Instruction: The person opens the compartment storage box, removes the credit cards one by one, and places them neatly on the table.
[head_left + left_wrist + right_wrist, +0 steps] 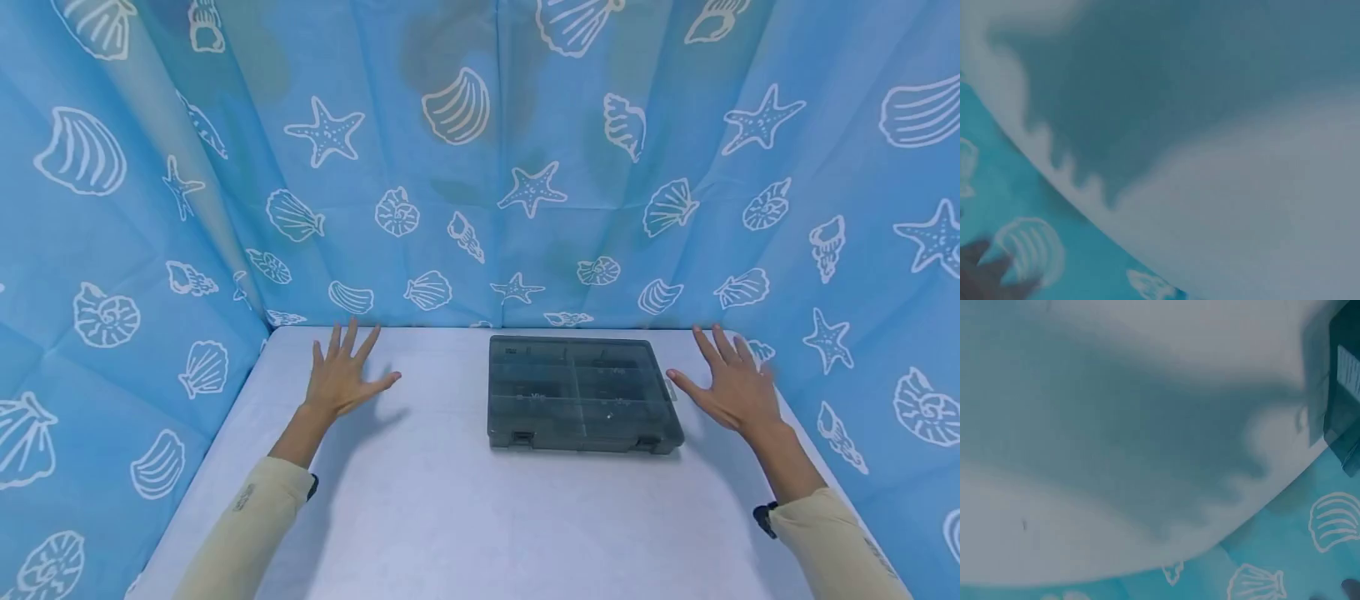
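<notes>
Over the far right of the table (420, 525), I have the right hand (738, 387) with its fingers splayed wide, holding nothing. Its thumb points left at the short right side of the box (585, 396), ending just beside it; I can't tell from my feed whether the two touch. The soft shadow in the right wrist view suggests to me that this hand is raised.

Over on the left, the left hand (341, 379) is spread just as wide and grips nothing either. From its thumb the box lies to the right, well apart, with a stretch of table between.

So the right hand is clearly nearer. The box lies flat toward the table's far edge, long axis running left to right between the hands, latches (522, 438) facing me. Beyond hangs the curtain (465, 200).
</notes>
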`<state>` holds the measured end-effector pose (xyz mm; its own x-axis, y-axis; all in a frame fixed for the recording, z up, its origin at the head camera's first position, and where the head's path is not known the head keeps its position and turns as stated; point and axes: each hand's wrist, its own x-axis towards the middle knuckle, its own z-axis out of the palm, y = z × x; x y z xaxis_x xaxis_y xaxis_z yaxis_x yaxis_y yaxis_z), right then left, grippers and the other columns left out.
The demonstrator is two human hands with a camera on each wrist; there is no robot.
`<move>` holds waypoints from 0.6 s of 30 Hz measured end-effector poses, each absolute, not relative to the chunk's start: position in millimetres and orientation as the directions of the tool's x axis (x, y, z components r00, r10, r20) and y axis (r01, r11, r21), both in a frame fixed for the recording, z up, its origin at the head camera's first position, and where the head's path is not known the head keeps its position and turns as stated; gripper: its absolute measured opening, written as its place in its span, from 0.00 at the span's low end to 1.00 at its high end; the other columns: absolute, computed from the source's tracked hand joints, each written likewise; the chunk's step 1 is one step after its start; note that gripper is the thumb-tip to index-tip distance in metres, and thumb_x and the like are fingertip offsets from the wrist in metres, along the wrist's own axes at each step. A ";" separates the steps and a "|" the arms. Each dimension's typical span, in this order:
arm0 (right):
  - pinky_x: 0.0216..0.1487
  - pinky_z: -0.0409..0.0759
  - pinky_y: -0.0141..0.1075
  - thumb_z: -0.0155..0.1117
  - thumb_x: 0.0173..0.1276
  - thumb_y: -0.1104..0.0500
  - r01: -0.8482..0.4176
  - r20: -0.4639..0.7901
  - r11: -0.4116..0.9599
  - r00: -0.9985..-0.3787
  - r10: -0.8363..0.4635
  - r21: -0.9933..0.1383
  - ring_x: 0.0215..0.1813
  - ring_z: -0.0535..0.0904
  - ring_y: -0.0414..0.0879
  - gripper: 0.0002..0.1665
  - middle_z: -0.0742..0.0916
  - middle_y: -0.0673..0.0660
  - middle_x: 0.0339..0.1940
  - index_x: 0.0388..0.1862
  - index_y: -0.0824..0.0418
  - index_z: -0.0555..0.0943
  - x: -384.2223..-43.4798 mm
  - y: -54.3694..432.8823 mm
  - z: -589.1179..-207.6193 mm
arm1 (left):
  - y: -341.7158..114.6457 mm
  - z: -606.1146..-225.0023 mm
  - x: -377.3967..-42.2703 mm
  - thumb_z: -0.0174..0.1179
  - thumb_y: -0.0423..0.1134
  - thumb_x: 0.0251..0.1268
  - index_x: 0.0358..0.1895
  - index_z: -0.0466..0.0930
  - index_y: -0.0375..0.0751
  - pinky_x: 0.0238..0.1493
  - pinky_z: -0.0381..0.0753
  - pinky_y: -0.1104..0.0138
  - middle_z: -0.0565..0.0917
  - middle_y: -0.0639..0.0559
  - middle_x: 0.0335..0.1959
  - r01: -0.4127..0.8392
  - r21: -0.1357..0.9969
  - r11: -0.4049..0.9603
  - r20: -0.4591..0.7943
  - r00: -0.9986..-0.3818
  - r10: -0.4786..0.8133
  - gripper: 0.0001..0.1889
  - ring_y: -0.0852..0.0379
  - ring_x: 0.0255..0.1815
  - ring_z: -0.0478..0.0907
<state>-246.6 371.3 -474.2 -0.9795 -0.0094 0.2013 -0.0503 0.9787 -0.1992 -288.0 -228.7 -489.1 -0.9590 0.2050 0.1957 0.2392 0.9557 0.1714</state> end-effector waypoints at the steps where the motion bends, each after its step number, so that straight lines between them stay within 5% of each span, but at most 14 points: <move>1: 0.62 0.57 0.74 0.49 0.67 0.27 -0.047 0.179 0.965 -0.984 0.001 -0.259 0.71 0.58 0.72 0.52 0.64 0.71 0.73 0.77 0.60 0.56 -245.2 369.6 -474.5 | -224.7 -489.0 -285.1 0.48 0.73 0.61 0.70 0.67 0.46 0.65 0.61 0.37 0.66 0.39 0.70 0.250 0.217 0.944 0.181 -0.960 0.213 0.42 0.37 0.70 0.62; 4: 0.51 0.79 0.60 0.52 0.69 0.31 0.017 0.055 0.887 -0.997 0.047 -0.461 0.57 0.75 0.69 0.48 0.75 0.75 0.61 0.67 0.71 0.67 -240.8 364.7 -477.1 | -205.7 -490.2 -272.2 0.53 0.60 0.69 0.49 0.82 0.40 0.45 0.81 0.51 0.85 0.45 0.44 0.283 0.422 0.861 0.065 -0.957 0.282 0.26 0.48 0.43 0.82; 7: 0.45 0.85 0.50 0.54 0.69 0.33 0.168 -0.167 0.743 -0.983 0.077 -0.648 0.52 0.79 0.67 0.50 0.76 0.77 0.55 0.63 0.79 0.65 -240.1 362.6 -481.4 | -180.4 -494.9 -257.5 0.53 0.55 0.72 0.35 0.84 0.40 0.29 0.81 0.60 0.85 0.53 0.25 0.255 0.623 0.739 -0.073 -0.922 0.380 0.21 0.54 0.24 0.81; 13: 0.57 0.79 0.50 0.57 0.66 0.30 0.423 -0.468 0.505 -0.883 0.043 -0.752 0.65 0.66 0.70 0.65 0.65 0.79 0.65 0.71 0.83 0.45 -250.7 359.9 -490.4 | -134.3 -504.9 -237.5 0.56 0.59 0.69 0.40 0.84 0.41 0.24 0.83 0.61 0.85 0.54 0.27 0.172 0.804 0.569 -0.175 -0.847 0.502 0.23 0.53 0.22 0.82; 18: 0.63 0.73 0.54 0.60 0.63 0.30 0.461 -0.494 0.508 -0.866 0.080 -0.727 0.67 0.64 0.69 0.65 0.62 0.78 0.69 0.71 0.83 0.49 -260.9 353.8 -497.2 | -106.3 -514.6 -237.0 0.69 0.55 0.57 0.53 0.81 0.38 0.25 0.83 0.63 0.83 0.57 0.34 0.233 0.808 0.542 -0.115 -0.839 0.532 0.28 0.55 0.24 0.83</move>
<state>-260.9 353.8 -497.2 -0.8660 0.0800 -0.4935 0.4614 0.5080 -0.7273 -237.0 -106.3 -514.6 -0.8388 0.5322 -0.1152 0.2326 0.5416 0.8078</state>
